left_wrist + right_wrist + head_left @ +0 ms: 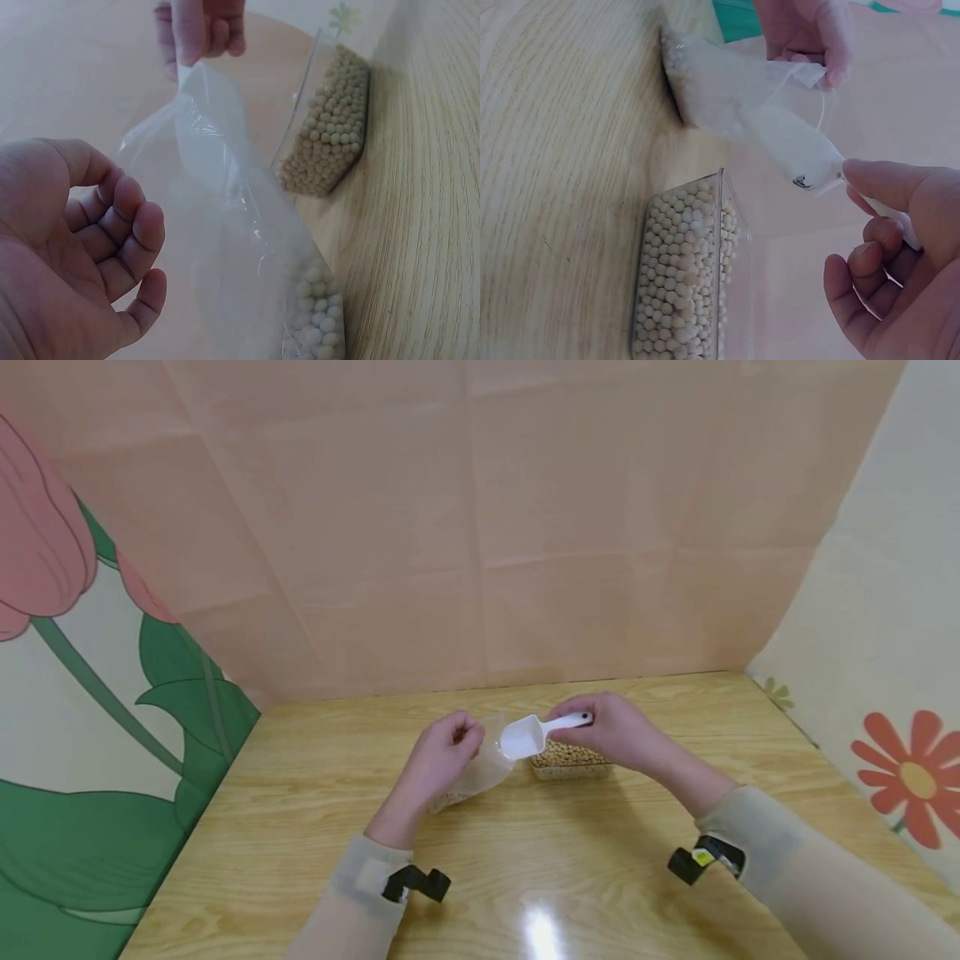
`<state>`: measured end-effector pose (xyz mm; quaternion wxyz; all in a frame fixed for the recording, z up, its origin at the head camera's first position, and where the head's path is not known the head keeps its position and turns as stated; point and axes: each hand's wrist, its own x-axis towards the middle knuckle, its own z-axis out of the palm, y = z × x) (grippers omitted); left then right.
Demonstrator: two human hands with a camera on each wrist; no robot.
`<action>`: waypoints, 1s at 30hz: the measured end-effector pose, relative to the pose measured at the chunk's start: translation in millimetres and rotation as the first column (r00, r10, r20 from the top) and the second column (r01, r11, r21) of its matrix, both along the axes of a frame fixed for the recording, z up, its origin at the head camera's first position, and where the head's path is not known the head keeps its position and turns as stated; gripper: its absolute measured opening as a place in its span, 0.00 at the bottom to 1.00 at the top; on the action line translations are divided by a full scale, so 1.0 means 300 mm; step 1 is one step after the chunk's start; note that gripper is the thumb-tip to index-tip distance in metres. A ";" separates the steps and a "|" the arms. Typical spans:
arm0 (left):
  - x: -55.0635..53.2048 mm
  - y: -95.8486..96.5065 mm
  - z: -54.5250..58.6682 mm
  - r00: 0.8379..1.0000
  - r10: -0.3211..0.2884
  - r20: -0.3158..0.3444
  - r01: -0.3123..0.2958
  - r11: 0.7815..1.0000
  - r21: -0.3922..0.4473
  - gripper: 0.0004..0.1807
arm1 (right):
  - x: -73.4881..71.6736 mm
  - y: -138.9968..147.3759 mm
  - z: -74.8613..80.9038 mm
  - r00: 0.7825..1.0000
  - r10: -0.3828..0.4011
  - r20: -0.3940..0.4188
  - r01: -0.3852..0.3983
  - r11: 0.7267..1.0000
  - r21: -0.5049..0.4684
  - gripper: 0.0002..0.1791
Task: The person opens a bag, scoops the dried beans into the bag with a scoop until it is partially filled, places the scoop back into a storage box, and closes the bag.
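Observation:
My left hand (442,752) pinches the upper edge of a clear plastic bag (232,247) between thumb and forefinger. Pale round beads lie in the bottom of the bag, which rests on the table. The right hand (618,727) grips the handle of a white scoop (523,737), whose head is tilted into the bag's mouth. Through the film in the left wrist view the scoop's head shows as a pale blur. Below the right hand stands a clear box (721,225) filled with beads (676,277) of the same kind.
The wood-grain table (315,827) carries the bag and the box. A pink sheet (480,543) hangs behind its back edge, with flower-printed panels (847,677) at both sides. Each wrist wears a small black camera (416,883).

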<state>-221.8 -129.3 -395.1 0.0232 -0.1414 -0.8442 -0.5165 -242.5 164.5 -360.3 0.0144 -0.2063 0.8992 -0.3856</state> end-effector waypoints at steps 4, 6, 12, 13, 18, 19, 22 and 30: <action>0.000 0.002 0.001 1.000 0.003 0.003 -0.003 1.000 -0.004 0.14 | 0.008 -0.005 0.015 0.999 0.006 -0.032 -0.005 1.000 0.029 0.13; 0.000 0.003 0.001 1.000 0.006 0.002 -0.006 1.000 -0.010 0.14 | 0.011 -0.007 0.021 0.999 0.005 -0.040 -0.004 0.999 0.034 0.13; 0.005 0.005 0.004 1.000 0.009 0.004 -0.009 1.000 -0.017 0.14 | 0.019 -0.008 0.028 0.999 -0.006 -0.048 0.009 0.999 0.054 0.12; 0.006 0.005 0.005 1.000 0.008 0.004 -0.008 1.000 -0.017 0.14 | 0.019 -0.009 0.028 0.999 -0.009 -0.049 0.011 0.998 0.054 0.12; 0.007 0.006 0.004 1.000 0.011 0.009 -0.011 1.000 -0.017 0.14 | 0.022 -0.005 0.026 0.999 -0.016 -0.035 0.017 1.000 0.018 0.14; 0.007 0.005 0.003 1.000 0.010 0.011 -0.010 1.000 -0.017 0.14 | 0.022 -0.001 0.026 0.999 -0.021 -0.024 0.021 1.000 0.002 0.15; 0.006 0.005 0.002 1.000 0.009 0.017 -0.009 1.000 -0.016 0.13 | 0.023 0.018 0.027 0.999 -0.042 0.025 0.043 0.997 -0.057 0.18; 0.008 0.004 0.006 1.000 0.005 0.015 -0.005 1.000 -0.013 0.14 | 0.032 0.099 0.040 0.984 -0.108 0.145 0.128 0.982 -0.139 0.27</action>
